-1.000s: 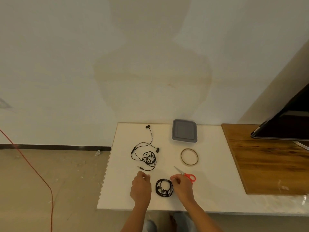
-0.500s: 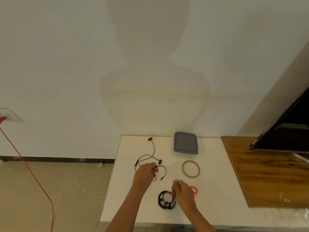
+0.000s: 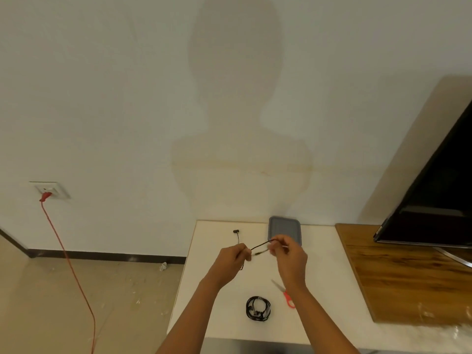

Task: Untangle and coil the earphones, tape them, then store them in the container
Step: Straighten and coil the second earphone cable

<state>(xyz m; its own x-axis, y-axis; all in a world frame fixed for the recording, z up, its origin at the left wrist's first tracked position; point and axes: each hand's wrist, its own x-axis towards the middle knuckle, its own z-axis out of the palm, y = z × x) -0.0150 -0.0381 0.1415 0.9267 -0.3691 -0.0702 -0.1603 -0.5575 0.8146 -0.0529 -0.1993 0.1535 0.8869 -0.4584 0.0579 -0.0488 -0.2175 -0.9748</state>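
Two hands — left hand (image 3: 231, 261) and right hand (image 3: 290, 259) — pinch a black earphone cable (image 3: 260, 244) taut above the counter (image 3: 321, 290), fingers curled.

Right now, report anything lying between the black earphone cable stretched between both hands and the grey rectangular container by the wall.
Nothing visible does. The left hand and right hand pinch the black earphone cable just before the grey rectangular container. The red-handled scissors and coiled black earphones lie nearer the person.

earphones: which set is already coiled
The near set, on the table left of the red scissors, is a tight coil; the other set is loose, pinched between left hand and right hand.
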